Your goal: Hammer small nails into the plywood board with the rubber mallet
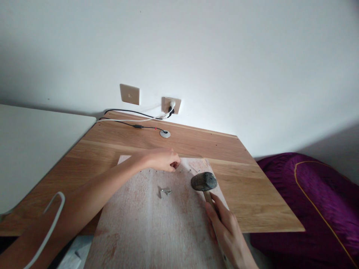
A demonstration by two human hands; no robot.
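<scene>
My right hand (226,224) is wrapped round the handle of a mallet (204,181) with a dark, worn head, held over the right side of a pale wooden board (146,224). At the board's far edge, my left hand (165,160) is closed with its fingers curled down to the surface. Whatever it pinches is hidden. Several small nails (190,170) stand or lean in a row along that edge, right of my left hand. Dark spots dot the same line on its left. A small pile of loose nails (165,192) lies mid-board.
The board lies on a wooden desk (252,201) against a white wall. Black and white cables (134,120) run to a wall socket (175,105) behind a round cable grommet (165,133). A white surface (33,149) adjoins at left; purple fabric (303,201) bulges at right.
</scene>
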